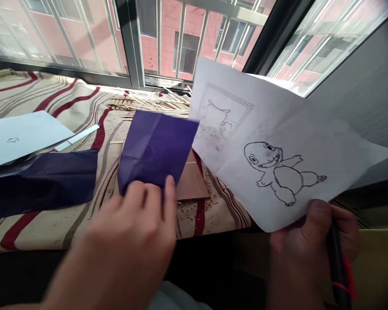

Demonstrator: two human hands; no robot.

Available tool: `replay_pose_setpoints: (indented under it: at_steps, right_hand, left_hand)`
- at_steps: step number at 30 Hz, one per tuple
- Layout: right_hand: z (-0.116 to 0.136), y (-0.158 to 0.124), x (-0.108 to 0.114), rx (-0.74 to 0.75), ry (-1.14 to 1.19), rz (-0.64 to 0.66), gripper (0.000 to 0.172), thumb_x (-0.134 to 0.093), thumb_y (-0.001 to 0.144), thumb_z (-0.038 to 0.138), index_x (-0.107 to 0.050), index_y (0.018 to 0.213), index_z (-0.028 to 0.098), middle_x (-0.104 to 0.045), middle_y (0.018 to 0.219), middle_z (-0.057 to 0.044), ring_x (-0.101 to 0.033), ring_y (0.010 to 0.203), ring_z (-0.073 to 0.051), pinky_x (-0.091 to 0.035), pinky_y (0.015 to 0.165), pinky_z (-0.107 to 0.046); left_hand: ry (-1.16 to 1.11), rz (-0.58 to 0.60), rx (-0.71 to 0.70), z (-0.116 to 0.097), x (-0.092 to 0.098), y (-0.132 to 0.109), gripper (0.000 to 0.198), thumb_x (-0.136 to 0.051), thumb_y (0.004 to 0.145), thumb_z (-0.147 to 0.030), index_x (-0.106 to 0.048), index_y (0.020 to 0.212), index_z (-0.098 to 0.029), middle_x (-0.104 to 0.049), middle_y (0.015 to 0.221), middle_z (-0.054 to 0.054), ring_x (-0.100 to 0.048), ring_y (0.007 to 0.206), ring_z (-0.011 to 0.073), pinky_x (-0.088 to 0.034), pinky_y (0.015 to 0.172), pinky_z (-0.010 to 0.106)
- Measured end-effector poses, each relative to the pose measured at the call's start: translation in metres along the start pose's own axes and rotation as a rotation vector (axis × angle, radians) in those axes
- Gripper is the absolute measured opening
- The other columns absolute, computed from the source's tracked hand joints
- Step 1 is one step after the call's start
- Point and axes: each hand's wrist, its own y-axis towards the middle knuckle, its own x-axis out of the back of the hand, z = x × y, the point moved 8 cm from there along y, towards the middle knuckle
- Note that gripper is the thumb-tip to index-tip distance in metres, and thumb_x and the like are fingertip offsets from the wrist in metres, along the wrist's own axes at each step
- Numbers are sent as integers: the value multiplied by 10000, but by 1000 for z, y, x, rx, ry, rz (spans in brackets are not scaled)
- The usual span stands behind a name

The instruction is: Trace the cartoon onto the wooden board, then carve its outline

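My left hand (132,228) was closed on the lower edge of the purple paper (157,148), over the brown board (194,185), thumb hidden; my right hand (317,232) pinched the drawing sheet (226,168) under its thumb and also gripped a black pen (336,258).

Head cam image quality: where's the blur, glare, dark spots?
Head view: left hand motion-blurred, forearm worst; head view: drawing sheet shaded but its black outline legible; head view: window bright, hazy at upper left; head view: space below the striped cloth nearly black, detail lost.
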Motion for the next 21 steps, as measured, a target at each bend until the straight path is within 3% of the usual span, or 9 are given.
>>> replay_pose_setpoints:
  at_steps: [2,5,10,13,15,21]
  right_hand:
    - [-1,0,0,-23,7,-19,181,-805,608,236,-635,663,209,-576,696,8,-567,747,-177,-528,684,-332]
    - [0,-2,-2,-46,9,-6,192,-811,611,252,-631,674,227,-573,718,-1,-596,788,-203,-556,709,-372]
    - [3,-4,-2,-47,-27,-36,193,-808,598,262,-628,661,230,-585,720,-8,-589,787,-208,-550,682,-380]
    - [2,-2,1,-62,-41,-68,182,-795,590,235,-631,665,219,-608,719,-1,-604,782,-203,-548,696,-378]
    - [1,-1,3,-63,-35,-88,176,-785,583,220,-627,660,215,-611,705,7,-606,765,-193,-542,709,-376]
    - [4,-1,2,-9,-13,-62,155,-772,601,215,-624,651,217,-589,695,10,-588,751,-182,-530,673,-357]
  left_hand:
    - [120,-92,-72,-23,14,31,532,-627,788,-209,-809,1247,-12,-712,717,154,-626,662,282,-498,519,373]
    - [90,-132,-59,-45,15,50,496,-543,889,-225,-814,1259,-35,-774,812,175,-674,731,286,-549,597,381]
    - [-25,-166,-121,-59,0,35,507,-437,1006,-213,-758,1372,-72,-829,1120,182,-743,1012,314,-577,919,460]
    - [-137,-224,-310,-66,-3,18,481,-409,1075,-251,-706,1442,-157,-769,1385,117,-651,1333,313,-396,1235,514]
    - [-208,-281,-402,-63,-2,6,473,-400,1098,-259,-665,1482,-182,-714,1489,84,-554,1462,303,-246,1342,527]
    - [-219,-149,-197,-14,-18,-5,516,-345,1132,-264,-571,1584,-162,-644,1595,108,-541,1494,311,-160,1370,468]
